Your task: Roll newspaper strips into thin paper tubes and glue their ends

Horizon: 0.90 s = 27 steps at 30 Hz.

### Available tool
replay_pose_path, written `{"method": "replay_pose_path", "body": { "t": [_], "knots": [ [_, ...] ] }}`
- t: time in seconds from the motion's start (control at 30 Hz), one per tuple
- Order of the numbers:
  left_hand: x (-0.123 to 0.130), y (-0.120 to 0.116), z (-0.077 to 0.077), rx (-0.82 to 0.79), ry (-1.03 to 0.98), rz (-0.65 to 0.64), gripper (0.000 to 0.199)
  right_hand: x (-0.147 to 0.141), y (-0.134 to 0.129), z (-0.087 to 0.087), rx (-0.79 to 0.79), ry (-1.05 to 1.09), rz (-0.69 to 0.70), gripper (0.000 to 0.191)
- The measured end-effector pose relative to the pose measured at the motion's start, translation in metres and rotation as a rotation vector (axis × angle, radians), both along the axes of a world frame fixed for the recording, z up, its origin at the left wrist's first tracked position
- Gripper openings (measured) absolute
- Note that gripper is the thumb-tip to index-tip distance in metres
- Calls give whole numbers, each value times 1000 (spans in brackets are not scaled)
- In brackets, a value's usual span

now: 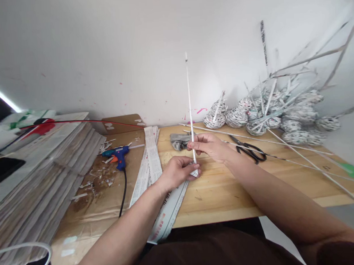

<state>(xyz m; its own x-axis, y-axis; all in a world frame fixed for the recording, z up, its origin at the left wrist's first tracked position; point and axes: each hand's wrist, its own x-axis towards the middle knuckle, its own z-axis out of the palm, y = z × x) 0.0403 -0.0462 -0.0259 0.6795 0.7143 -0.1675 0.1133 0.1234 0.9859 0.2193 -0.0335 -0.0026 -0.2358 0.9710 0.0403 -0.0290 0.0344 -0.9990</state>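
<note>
A thin rolled newspaper tube (189,100) stands nearly upright in front of me, its tip rising against the white wall. My right hand (205,146) pinches it partway up between thumb and fingers. Lower down, my left hand (180,172) is closed on the newspaper strip (168,211) where it meets the bottom of the tube. From there the flat, printed part of the strip trails toward my lap under my left forearm. A crumpled grey cloth (179,141) lies just behind my hands.
Newspaper strips (151,149) lie left of my hands. Beyond them a blue glue gun (119,156) rests on scrap-littered cardboard (89,218), beside a tall newspaper stack (36,201). Black scissors (251,149), long paper tubes (283,143) and several woven paper shapes (236,117) occupy the right side.
</note>
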Motion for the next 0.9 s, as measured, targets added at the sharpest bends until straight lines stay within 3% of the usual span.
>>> {"method": "replay_pose_path", "body": {
  "t": [0.1, 0.27, 0.43, 0.57, 0.73, 0.9],
  "knots": [
    [0, 0, 0, 5, 0, 3, 35, 2, 0, 0, -9, -65, 127, 31],
    [-1, 1, 0, -6, -10, -11, 33, 0, 0, 0, 21, -35, -78, 29],
    [-1, 1, -1, 13, -16, -18, 33, 2, 1, 1, 3, -66, 118, 28],
    [-1, 0, -1, 10, -13, -31, 32, 3, 2, -2, -7, 15, -33, 26],
    [-2, 0, 0, 23, -26, -34, 32, 5, 2, -1, -59, -37, 144, 28],
    [-2, 1, -1, 36, -17, -32, 32, 2, 2, -2, 4, -26, -34, 26]
  ]
}}
